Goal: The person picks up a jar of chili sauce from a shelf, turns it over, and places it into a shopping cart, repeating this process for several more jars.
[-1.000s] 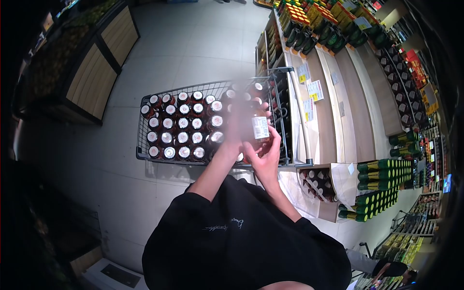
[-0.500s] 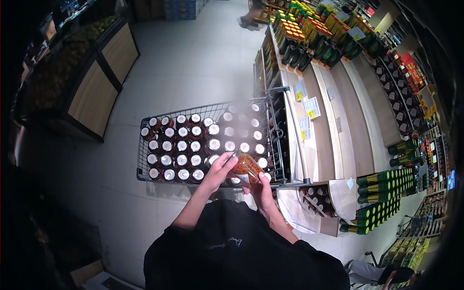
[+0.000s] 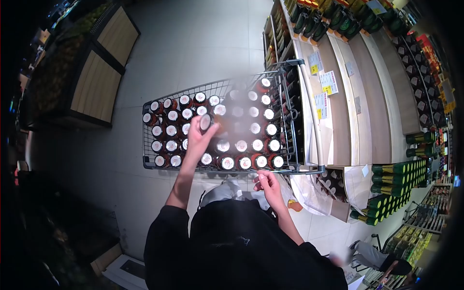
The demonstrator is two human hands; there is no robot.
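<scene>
My left hand (image 3: 197,137) is over the shopping cart (image 3: 217,83), its fingers closed around a glass jar (image 3: 207,121) near the lid. The jar leans, with its lid toward the left and its reddish-brown body blurred. Below and around it, rows of similar lidded jars (image 3: 245,163) stand upright in the cart, lids facing up. At the cart's near side, close to the rim, my right hand (image 3: 268,187) has loosely bent fingers with nothing in them. A hazy smear in the view hides some of the jars in the middle.
Wooden shelves (image 3: 355,111) with price tags (image 3: 328,83) stand right of the cart, with dark green bottles (image 3: 386,175) nearby. At left are wood-panelled produce stands (image 3: 96,92). Another person (image 3: 377,256) is at the lower right.
My left hand has carried the jar left and away from me, over the rows. My right hand has let go of the jar and stays near the cart's edge. The view has shifted.
</scene>
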